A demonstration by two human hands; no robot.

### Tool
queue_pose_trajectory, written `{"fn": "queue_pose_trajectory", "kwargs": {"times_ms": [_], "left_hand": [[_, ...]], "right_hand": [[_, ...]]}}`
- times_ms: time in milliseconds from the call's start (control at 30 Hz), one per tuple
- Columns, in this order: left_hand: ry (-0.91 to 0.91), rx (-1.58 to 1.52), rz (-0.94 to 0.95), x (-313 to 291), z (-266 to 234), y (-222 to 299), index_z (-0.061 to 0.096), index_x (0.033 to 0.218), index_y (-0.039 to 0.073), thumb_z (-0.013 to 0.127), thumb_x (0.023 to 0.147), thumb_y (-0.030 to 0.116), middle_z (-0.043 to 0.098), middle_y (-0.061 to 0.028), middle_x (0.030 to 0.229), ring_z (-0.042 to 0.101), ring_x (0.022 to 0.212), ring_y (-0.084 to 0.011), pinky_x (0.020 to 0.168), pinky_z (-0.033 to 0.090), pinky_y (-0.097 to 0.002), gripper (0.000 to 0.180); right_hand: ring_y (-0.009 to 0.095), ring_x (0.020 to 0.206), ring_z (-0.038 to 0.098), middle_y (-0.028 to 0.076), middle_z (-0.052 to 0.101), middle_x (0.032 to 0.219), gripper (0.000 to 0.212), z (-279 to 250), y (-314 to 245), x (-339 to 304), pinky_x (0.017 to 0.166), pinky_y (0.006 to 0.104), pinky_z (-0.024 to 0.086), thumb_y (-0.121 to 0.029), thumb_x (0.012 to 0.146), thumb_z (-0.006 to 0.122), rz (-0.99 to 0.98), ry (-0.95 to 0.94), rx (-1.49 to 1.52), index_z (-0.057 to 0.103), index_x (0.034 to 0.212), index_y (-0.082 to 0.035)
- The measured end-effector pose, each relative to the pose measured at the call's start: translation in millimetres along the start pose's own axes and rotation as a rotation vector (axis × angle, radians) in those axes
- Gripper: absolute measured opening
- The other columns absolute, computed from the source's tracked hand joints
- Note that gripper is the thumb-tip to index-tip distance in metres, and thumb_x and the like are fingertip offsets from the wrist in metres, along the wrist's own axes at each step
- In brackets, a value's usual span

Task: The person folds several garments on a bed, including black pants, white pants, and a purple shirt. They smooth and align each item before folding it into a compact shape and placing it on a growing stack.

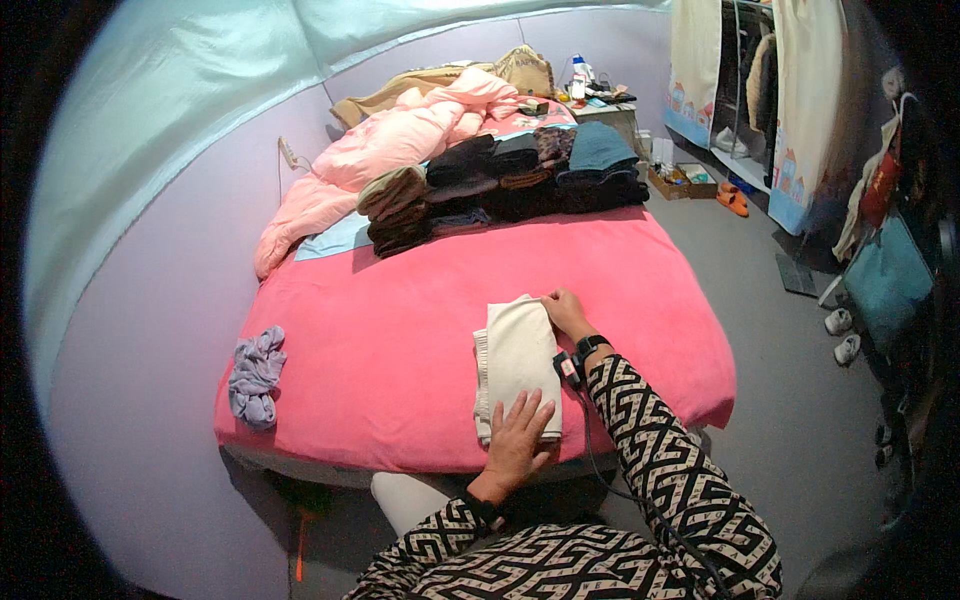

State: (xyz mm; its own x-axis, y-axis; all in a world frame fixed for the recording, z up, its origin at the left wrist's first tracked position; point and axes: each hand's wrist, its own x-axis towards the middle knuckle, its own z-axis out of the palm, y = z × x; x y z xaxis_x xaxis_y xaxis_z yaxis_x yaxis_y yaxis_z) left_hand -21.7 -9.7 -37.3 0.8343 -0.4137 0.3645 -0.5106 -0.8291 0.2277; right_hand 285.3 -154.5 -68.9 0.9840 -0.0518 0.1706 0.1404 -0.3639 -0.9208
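A crumpled lavender cloth (257, 378) lies at the left of the bed (380, 330); nudged outward, it could drop off. Stacks of folded clothes (500, 180) stand farther back, and a knock might topple them. The folded cream garment (522, 350) lies near the bed's near edge, its ribbed left layer jutting out, so a crooked crease seems likely if the layers slip. The left hand (518, 437) rests on it, open, fingers spread. The right hand (568, 313) bends at its far right corner; whether it pinches, I cannot tell. The wrist cable (590, 430) could snag the fabric.
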Motion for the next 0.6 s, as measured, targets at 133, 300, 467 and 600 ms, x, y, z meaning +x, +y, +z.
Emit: {"fn": "queue_pose_trajectory", "kwargs": {"times_ms": [133,300,467,600], "left_hand": [[0.089,-0.063,-0.089,2,-3,-7,0.041,0.148,0.016,0.086,0.059,0.017,0.037,-0.0104,0.157,0.033,0.146,-0.0324,0.116,0.021,-0.0616,0.1],[0.098,-0.011,-0.15,7,-2,-13,0.043,0.145,0.014,0.081,0.055,0.008,0.036,-0.0113,0.157,0.028,0.148,-0.034,0.118,0.018,-0.0615,0.098],[0.157,-0.021,-0.121,3,10,-17,0.047,0.14,0.014,0.077,0.056,0.002,0.039,-0.0122,0.155,0.029,0.148,-0.034,0.119,0.016,-0.0609,0.09],[0.262,-0.141,-0.126,1,9,-36,0.054,0.133,0.011,0.07,0.063,-0.003,0.055,-0.0171,0.141,0.048,0.134,-0.037,0.114,0.032,-0.0522,0.073]], "right_hand": [[0.029,0.085,0.07,0.021,0.072,0.091,0.04,0,7,-2,0.075,0.0396,0.055,-0.033,0.088,0.065,-0.008,-0.023,0.104,0.069,0.101,0.005],[0.021,0.08,0.069,0.014,0.072,0.091,0.038,2,13,-11,0.072,0.0355,0.054,-0.032,0.092,0.065,-0.005,-0.123,0.287,0.068,0.102,0.005],[0.013,0.072,0.063,0.006,0.069,0.085,0.034,-17,1,-39,0.066,0.0292,0.05,-0.031,0.095,0.063,0.07,-0.315,0.356,0.068,0.103,0.003],[0.01,0.066,0.058,-0.001,0.062,0.076,0.034,-26,-22,-61,0.063,0.0274,0.048,-0.035,0.1,0.058,0.187,-0.365,0.592,0.065,0.102,-0.002]]}}
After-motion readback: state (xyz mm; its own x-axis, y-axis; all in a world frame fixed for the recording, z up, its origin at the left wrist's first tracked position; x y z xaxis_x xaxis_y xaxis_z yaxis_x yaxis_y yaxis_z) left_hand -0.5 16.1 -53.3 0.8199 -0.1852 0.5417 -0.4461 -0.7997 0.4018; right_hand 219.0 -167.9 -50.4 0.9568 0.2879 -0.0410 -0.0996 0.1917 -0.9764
